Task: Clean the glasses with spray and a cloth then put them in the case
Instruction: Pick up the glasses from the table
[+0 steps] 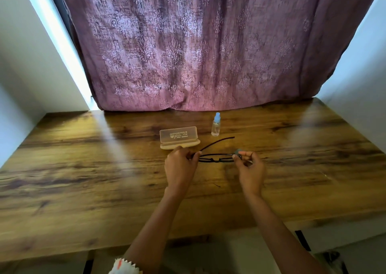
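Dark-framed glasses [216, 157] hang just above the wooden table [83, 169], held between both hands. My left hand [180, 165] pinches the left end of the frame, where one temple arm sticks out toward the back right. My right hand [249, 169] pinches the right end together with a small grey-blue cloth [238, 151], mostly hidden by the fingers. The translucent beige case [178, 137] stands open just behind my left hand, lid raised. A small clear spray bottle [215, 125] with a blue cap stands upright behind the glasses.
A purple patterned curtain [198, 44] hangs along the table's far edge. White walls close in on both sides. The table's near edge runs below my forearms.
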